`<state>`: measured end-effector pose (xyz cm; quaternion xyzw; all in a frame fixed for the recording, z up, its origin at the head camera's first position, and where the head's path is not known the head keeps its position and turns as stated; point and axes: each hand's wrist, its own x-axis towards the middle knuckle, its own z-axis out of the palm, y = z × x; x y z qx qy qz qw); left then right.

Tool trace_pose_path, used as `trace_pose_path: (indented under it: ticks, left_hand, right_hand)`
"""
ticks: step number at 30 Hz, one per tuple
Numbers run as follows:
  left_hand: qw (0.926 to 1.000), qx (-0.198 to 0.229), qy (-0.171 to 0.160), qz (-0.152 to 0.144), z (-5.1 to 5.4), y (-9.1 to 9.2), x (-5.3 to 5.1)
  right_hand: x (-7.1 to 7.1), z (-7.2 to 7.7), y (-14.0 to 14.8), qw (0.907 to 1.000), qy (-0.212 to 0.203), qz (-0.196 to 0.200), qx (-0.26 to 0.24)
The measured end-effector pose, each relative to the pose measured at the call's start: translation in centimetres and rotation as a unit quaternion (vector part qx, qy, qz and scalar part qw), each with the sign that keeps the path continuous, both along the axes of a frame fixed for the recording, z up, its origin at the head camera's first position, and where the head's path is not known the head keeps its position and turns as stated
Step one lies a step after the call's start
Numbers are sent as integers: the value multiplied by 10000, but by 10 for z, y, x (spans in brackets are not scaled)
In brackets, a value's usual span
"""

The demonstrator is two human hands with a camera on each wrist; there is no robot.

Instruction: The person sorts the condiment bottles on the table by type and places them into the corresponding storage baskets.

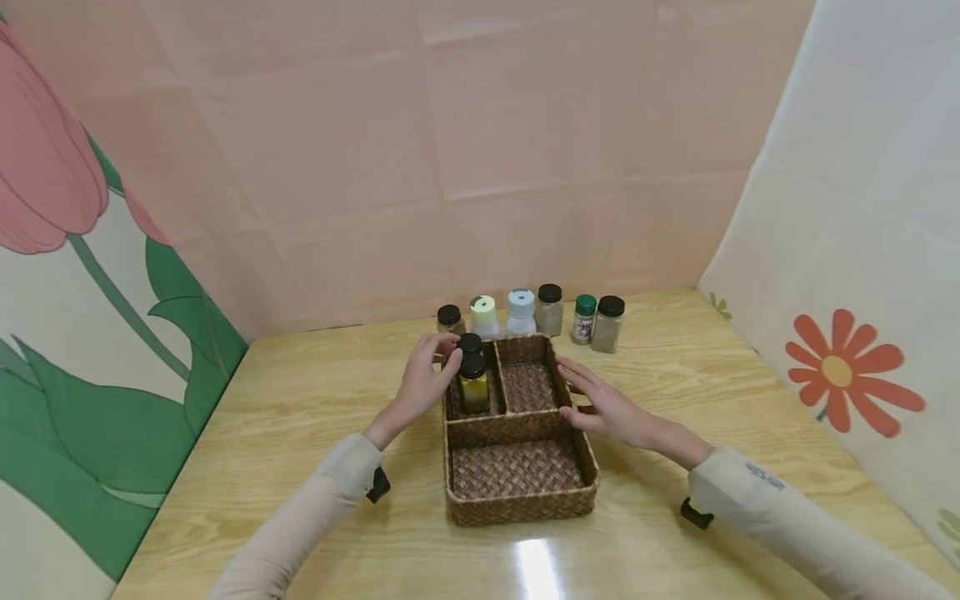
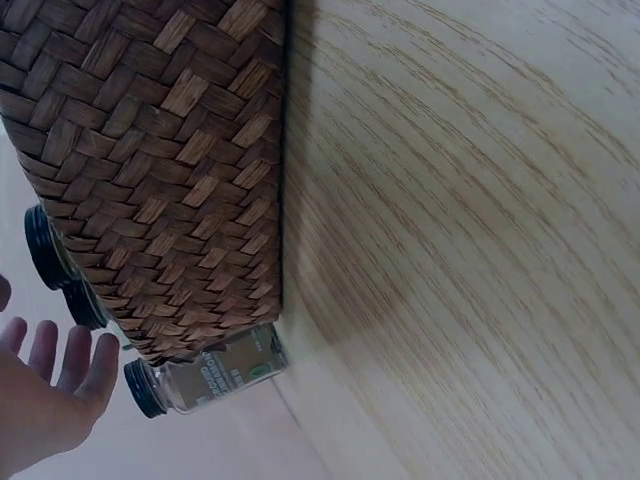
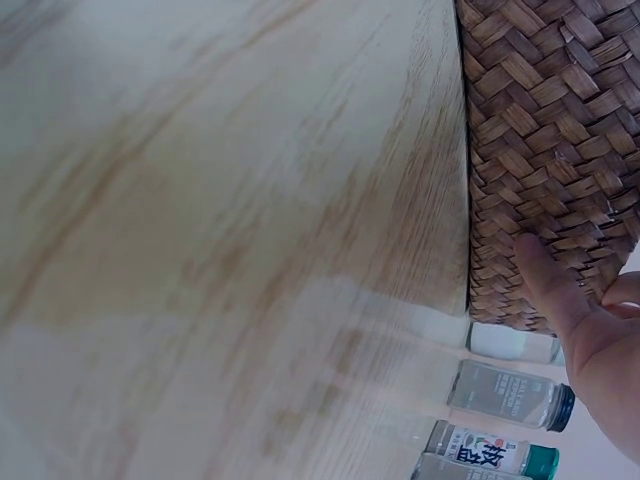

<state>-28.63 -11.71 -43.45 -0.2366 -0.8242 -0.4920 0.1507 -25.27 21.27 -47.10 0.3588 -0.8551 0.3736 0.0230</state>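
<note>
And here the left hand (image 1: pixel 426 379) hovers, fingers loosely spread, by 2 black-lidded jars (image 1: pixel 474 393) upright in the rear-left compartment (image 1: pixel 453 408) of the woven basket (image 1: pixel 525 507), the right hand (image 1: pixel 613 413) resting spread against it, likely to stop it sliding.

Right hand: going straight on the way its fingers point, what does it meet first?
The basket, at its right outer wall. In the right wrist view, the right hand seems to touch that wall with one finger, so the way looks blocked, though exact contact is hard to judge.
</note>
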Motion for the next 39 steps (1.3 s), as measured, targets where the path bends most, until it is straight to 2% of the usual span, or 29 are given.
trace_pose_path:
  ticks: [5,18,23,31,36,39]
  left_hand:
    - [9996,91,224,177,0,1,-3]
    - [9943,471,558,772,-7,-1,-23]
    - [9923,587,423,1009,-6,2,-30]
    - [9889,700,273,1279,-9,4,-49]
    - [9864,751,-46,1458,-10,4,-60]
    - [9865,620,-201,1502,-8,5,-64]
  right_hand:
    - [-2,0,0,10000,26,-6,24]
    - [-2,0,2,10000,80,-20,-9]
    - [-2,0,2,10000,56,-2,-32]
    - [-3,-1,1,10000,13,18,-65]
    - [-2,-1,0,9999,-131,3,-22]
    - [-1,-1,0,9999,-141,-13,-16]
